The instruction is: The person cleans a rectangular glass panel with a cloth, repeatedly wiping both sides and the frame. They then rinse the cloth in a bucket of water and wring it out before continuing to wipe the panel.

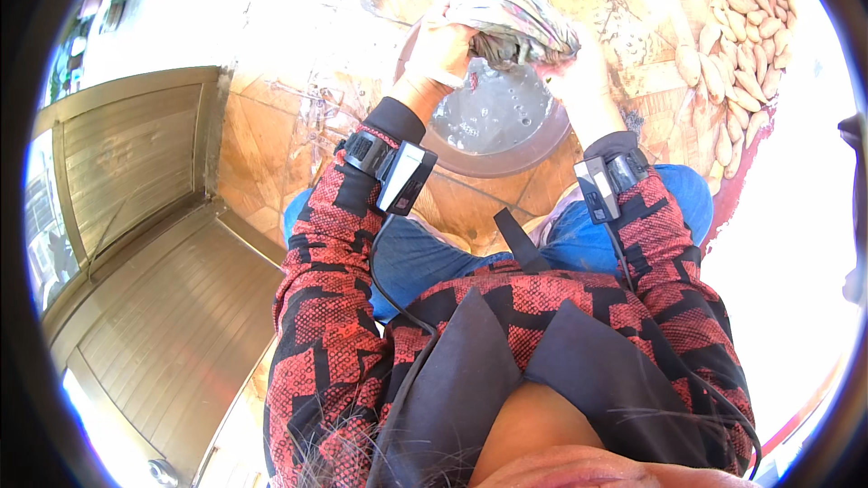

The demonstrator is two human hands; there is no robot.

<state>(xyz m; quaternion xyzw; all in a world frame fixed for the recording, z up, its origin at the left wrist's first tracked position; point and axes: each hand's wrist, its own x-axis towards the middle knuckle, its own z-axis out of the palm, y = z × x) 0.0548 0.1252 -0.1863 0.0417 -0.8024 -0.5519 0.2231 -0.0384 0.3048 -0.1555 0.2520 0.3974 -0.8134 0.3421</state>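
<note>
A bunched, wet-looking patterned cloth point(515, 13) is stretched between my two hands above a round basin point(495, 161). At its left end my left hand point(441, 47) grips the fabric. My right hand point(576, 74) holds the other end, though glare washes out much of that hand. Cloudy grey water point(491, 112) with bubbles fills the part of the basin that shows below the cloth. A small reddish thing, too small to identify, is near the left of the water. The basin's far side is hidden behind the cloth and hands.
Brown patterned floor tiles point(258, 129) surround the basin, with wet patches. Many sweet-potato-like tubers point(742, 61) lie spread at the right. On the left stands a metal-framed panelled door point(169, 312). My jeans-covered knees point(434, 264) flank the near side, and cables run along both sleeves.
</note>
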